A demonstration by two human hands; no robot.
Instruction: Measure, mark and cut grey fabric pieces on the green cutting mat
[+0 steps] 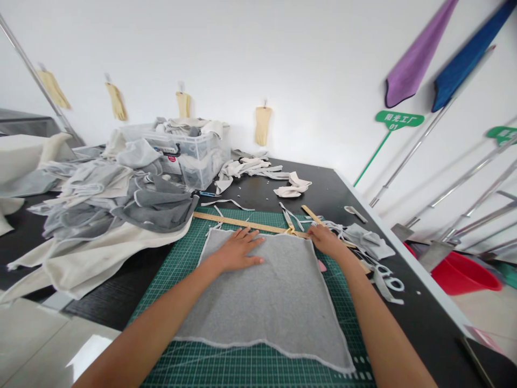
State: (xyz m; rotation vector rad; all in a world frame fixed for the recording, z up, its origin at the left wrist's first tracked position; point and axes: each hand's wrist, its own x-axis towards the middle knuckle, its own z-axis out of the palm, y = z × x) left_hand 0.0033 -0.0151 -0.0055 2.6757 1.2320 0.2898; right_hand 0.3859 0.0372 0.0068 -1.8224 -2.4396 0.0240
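Observation:
A grey cloth with a pale stitched edge lies spread on a green cutting mat. My left hand rests flat on its upper left part, fingers spread. At the upper right corner my right hand has its fingers bent together on the cloth's corner, right beside the end of a wooden ruler. That ruler runs along the cloth's far edge. Small scissors with yellow handles lie across it. A bit of something pink shows beside the cloth's right edge.
Grey and white fabric pieces are heaped at left, before a clear plastic bin full of cloth. White-handled scissors and scraps lie at right. Offcuts sit behind the mat. A red basin stands beyond the table edge.

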